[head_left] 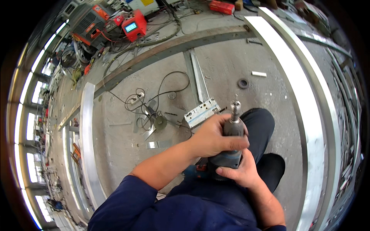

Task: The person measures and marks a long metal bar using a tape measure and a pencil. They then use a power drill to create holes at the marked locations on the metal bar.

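A dark power drill (225,159) is held close in front of my body, a metal bit (235,108) standing out of its chuck and pointing away from me. My left hand (216,135) is wrapped around the chuck end. Lower down, my right hand (243,171) grips the drill's body, its thumb lying across the casing. Just beyond my left hand lies a pale metal block with holes (201,112). An angle grinder's disc (160,123) shows on the floor to the left, with a loose drill bit (170,113) near it.
Long silvery metal beams stand at the right (296,73) and left (87,134). A rusty steel beam (154,50) crosses the far side. A black cable (169,91) loops over the floor. Beyond are a red machine with a screen (135,25) and a dark ring-shaped disc (243,83).
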Available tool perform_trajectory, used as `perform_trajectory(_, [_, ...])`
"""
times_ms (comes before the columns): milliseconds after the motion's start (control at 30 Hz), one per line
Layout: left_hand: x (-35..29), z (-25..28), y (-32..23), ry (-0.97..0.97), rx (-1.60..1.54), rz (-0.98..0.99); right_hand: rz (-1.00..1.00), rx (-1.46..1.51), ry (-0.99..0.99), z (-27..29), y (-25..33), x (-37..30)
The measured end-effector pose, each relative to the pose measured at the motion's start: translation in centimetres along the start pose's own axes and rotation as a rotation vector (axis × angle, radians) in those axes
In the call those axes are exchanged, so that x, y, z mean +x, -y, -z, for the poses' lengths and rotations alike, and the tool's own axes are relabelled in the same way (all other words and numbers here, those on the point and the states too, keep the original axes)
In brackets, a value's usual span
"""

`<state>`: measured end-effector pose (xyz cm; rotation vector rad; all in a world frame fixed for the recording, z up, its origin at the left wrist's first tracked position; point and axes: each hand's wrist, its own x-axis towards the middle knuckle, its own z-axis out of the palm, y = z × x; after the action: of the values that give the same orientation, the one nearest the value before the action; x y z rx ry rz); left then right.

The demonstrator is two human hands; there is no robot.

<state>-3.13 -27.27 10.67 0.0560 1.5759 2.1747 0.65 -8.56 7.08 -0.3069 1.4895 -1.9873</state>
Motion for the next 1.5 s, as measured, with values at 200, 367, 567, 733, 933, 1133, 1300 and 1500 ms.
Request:
perform_trajectory(200, [1.0, 1.4, 0.9, 0.495, 0.076, 0.082, 0.069, -0.136, -0.041, 2.3, -3.7, -1.3])
perform_trajectory(367, [1.3, -1.1, 4.8, 0.542, 0.090, -0.068, -0.207, -0.547, 0.275, 7.7, 2.2, -4.0])
perform_trajectory(567, [3.0, -2.8, 5.2, 0.688, 0.104, 0.028, 0.248, -0.354, 0.062, 7.7, 7.6, -4.2])
perform_trajectory(733, [4.2, -4.5, 6.8, 0.721, 0.200, 0.154, 0.022, -0.337, 0.242, 6.2, 6.9, -2.1])
perform_trajectory(933, [3.5, -5.9, 7.4, 0.507, 0.192, 0.023, 0.127, -0.268, -0.024, 7.3, 2.1, -2.9])
perform_trajectory(1133, [2.9, -7.4, 7.2, 0.391, 0.245, -0.160, 0.338, -0.402, -0.231, 6.4, 1.3, -2.9])
perform_trajectory(1300, [2.5, -8.1, 7.1, 0.334, 0.349, -0.212, 0.374, -0.398, -0.269, 6.3, 1.3, -3.4])
perform_trajectory(1500, [5.0, -7.9, 9.4, 0.402, 0.280, -0.024, 0.190, -0.296, -0.406, 7.6, 0.0, -4.1])
